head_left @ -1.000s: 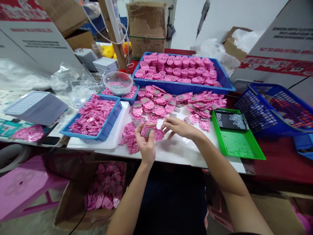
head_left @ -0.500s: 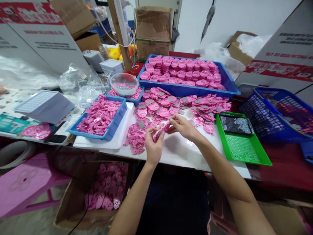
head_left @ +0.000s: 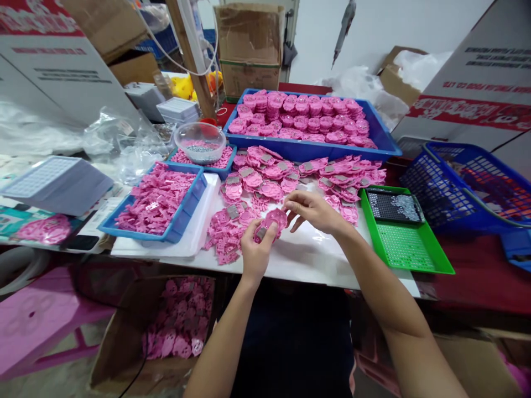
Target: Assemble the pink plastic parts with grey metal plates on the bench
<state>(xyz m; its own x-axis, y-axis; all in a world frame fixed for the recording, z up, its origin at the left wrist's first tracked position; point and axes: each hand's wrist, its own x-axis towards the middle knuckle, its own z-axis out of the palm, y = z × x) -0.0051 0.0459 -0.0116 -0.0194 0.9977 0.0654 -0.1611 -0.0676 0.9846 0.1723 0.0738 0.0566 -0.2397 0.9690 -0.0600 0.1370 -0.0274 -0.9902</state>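
My left hand (head_left: 254, 250) is closed on a pink plastic piece (head_left: 271, 222) with a small grey insert, held just above the white board (head_left: 307, 254). My right hand (head_left: 313, 209) pinches the far edge of the same piece with thumb and fingertips, other fingers curled. Left of my left hand lies a heap of small pink parts (head_left: 226, 235). Beyond both hands a spread of pink pieces with grey inserts (head_left: 298, 174) covers the board.
A big blue tray of stacked pink pieces (head_left: 307, 119) stands at the back. A blue tray of small pink parts (head_left: 160, 199) sits left, a clear bowl (head_left: 200, 141) behind it. A green tray (head_left: 404, 237) and blue basket (head_left: 464, 188) are right. A cardboard box of pink pieces (head_left: 174, 326) is under the table.
The pink piece was turned on edge between my hands and now faces up again, held by both hands slightly nearer the board. The camera view shifted a little.
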